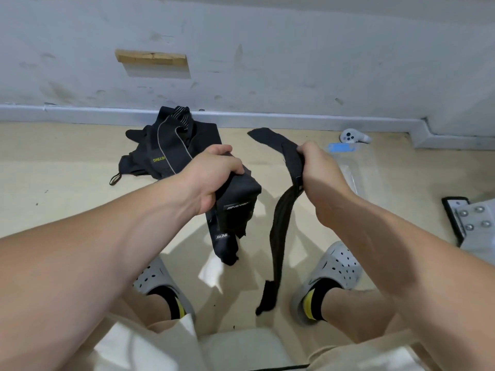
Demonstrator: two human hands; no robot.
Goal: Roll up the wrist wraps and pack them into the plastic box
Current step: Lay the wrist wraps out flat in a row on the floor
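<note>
Over my beige shorts (134, 344), my left hand (214, 178) curls tight round a folded bundle of black fabric wrist wraps (235, 210); my right hand (318, 172) grips one long black wrist wrap (278, 231), hanging lengthwise straight down below the fingers. Beyond the fingertips: pale beige floor (67, 183), scuffed grey wall (294, 49).

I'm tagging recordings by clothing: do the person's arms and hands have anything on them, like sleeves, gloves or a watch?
Nothing shows. The bare left hand and bare right hand have no gloves, neither wrist carries a watch or band, and no sleeve covers either forearm.
</note>
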